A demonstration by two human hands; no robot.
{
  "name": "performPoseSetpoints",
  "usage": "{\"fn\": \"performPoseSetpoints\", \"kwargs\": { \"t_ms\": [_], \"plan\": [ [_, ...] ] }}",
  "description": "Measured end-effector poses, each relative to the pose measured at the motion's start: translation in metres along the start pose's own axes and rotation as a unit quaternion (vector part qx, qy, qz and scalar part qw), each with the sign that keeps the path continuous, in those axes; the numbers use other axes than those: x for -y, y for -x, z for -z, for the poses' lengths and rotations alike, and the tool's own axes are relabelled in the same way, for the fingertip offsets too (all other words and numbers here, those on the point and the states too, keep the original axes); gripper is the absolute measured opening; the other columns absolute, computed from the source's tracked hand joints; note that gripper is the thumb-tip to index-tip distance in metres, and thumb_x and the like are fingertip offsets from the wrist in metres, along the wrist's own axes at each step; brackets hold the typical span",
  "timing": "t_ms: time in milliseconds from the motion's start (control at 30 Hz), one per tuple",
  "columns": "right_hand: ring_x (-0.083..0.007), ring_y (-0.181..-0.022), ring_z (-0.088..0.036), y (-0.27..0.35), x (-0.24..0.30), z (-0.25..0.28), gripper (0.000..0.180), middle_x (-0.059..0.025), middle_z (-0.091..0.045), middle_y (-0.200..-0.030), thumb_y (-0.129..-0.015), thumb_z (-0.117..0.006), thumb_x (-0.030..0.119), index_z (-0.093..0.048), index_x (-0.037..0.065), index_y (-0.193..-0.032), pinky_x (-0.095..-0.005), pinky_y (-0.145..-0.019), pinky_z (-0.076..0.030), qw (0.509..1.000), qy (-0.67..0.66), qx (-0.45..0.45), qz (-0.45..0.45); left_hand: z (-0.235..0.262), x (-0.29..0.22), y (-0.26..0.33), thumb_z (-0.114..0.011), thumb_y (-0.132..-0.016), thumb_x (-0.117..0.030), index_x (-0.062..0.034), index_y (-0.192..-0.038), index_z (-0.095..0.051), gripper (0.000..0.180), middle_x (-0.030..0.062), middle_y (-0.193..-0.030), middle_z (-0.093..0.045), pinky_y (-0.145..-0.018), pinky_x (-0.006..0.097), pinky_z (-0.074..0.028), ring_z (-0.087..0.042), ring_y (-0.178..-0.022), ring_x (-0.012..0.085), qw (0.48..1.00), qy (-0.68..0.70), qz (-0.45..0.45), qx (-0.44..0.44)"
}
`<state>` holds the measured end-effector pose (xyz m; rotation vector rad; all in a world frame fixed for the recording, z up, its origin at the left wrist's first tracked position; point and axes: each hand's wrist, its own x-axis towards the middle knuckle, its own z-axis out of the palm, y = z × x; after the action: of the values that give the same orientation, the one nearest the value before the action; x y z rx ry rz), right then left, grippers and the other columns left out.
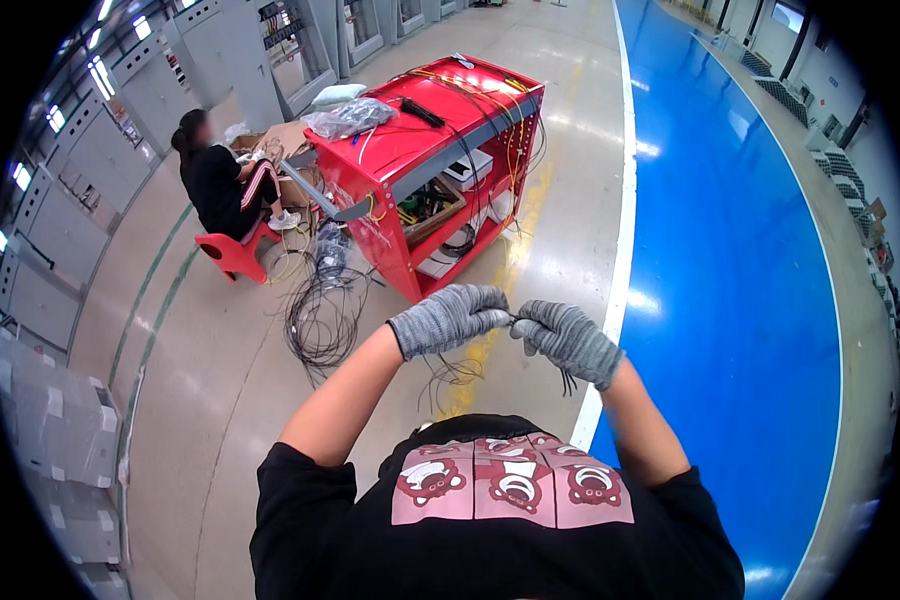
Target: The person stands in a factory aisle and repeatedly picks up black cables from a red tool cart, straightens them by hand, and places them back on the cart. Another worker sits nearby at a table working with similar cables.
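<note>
Both of my hands wear grey knitted gloves and are raised in front of my chest, close together. My left hand [452,320] is closed, its fingertips pinching thin black cables [513,320]. Just to its right, my right hand [568,338] is closed on the black cables too. Several cable ends [568,382] hang down below the right hand. Below the left hand, thin dark wires [452,374] show against the floor; whether they belong to the held cables I cannot tell.
A red metal cart [390,150] stands ahead, with cables and plastic bags on top. A pile of black cables [320,325] lies on the floor to the left. A co-worker [220,180] sits on a red stool [235,255] beyond. Grey boxes [65,440] stand far left; blue flooring [710,300] is right.
</note>
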<state>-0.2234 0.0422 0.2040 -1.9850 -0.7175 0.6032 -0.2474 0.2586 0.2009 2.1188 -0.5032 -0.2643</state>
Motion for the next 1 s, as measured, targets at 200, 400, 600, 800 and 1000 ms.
{"fn": "performPoseSetpoints", "kwargs": {
  "t_ms": [200, 400, 600, 800, 1000],
  "plan": [
    [-0.0165, -0.07, -0.06, -0.023, -0.08, -0.036, 0.024, -0.0079, -0.063, -0.081, -0.091, -0.053, 0.024, -0.059, 0.002, -0.094, -0.0257, -0.062, -0.049, 0.77, -0.629, -0.101, -0.032, -0.013, 0.02, -0.015, -0.064, -0.083, -0.022, -0.0029, -0.096, -0.057, 0.024, 0.012, -0.087, -0.059, -0.069, 0.033, -0.049, -0.06, -0.074, 0.0274, 0.952, -0.022, 0.025, -0.303],
    [-0.0209, -0.093, -0.058, -0.024, -0.085, -0.076, 0.022, -0.0162, -0.058, -0.113, -0.092, -0.05, 0.021, -0.058, 0.002, -0.1, -0.0338, -0.084, -0.049, 0.694, -0.686, -0.217, 0.009, -0.097, 0.013, -0.012, -0.052, -0.092, -0.031, -0.0017, -0.108, -0.055, 0.033, 0.0189, -0.091, -0.063, -0.073, 0.036, -0.048, -0.062, -0.084, 0.0321, 0.987, -0.02, 0.122, -0.103],
    [-0.0258, -0.1, -0.059, -0.021, -0.091, -0.073, 0.022, -0.0178, -0.061, -0.107, -0.093, -0.048, 0.022, -0.058, 0.003, -0.098, -0.0365, -0.089, -0.048, 0.592, -0.779, -0.205, 0.007, -0.108, 0.019, -0.015, -0.049, -0.093, -0.028, -0.0037, -0.099, -0.059, 0.027, 0.0088, -0.072, -0.056, -0.061, 0.029, -0.044, -0.052, -0.064, 0.0164, 0.98, 0.063, 0.146, -0.12],
    [-0.0286, -0.096, -0.062, -0.02, -0.096, -0.068, 0.019, -0.0188, -0.062, -0.105, -0.093, -0.047, 0.02, -0.056, 0.003, -0.096, -0.0378, -0.076, -0.053, 0.544, -0.807, -0.23, -0.011, -0.115, 0.009, 0.0, -0.048, -0.094, -0.027, -0.0053, -0.094, -0.059, 0.024, 0.0039, -0.061, -0.05, -0.054, 0.029, -0.041, -0.047, -0.055, 0.013, 0.983, -0.001, 0.132, -0.126],
    [-0.0291, -0.096, -0.062, -0.027, -0.121, -0.047, 0.023, -0.0177, -0.062, -0.107, -0.092, -0.051, 0.023, -0.055, 0.001, -0.098, -0.0383, -0.073, -0.053, 0.531, -0.819, -0.208, 0.067, -0.112, -0.013, 0.021, -0.047, -0.094, -0.025, -0.0025, -0.094, -0.058, 0.025, 0.0016, -0.062, -0.049, -0.054, 0.026, -0.038, -0.044, -0.056, 0.0092, 0.98, 0.06, 0.147, -0.118]
  ]
}}
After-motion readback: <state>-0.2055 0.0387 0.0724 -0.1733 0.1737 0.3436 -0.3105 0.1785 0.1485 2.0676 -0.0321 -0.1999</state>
